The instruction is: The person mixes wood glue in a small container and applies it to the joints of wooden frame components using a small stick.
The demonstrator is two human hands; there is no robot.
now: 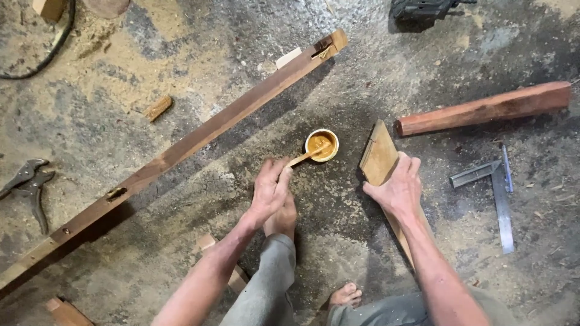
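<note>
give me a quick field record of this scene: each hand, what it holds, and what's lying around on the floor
left hand: holds a thin stick, tip dipped in the small can of tan paste
right hand: grips a flat wooden board, tilted up off the floor
long timber: lies diagonally on the left
reddish block: upper right
metal square: right of board
pliers: far left
floor: concrete with sawdust

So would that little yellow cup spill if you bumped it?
Probably. The cup looks small and light, so a push could slide or tip it. It stands open, and the stick in the left hand leans inside, adding leverage.
</note>
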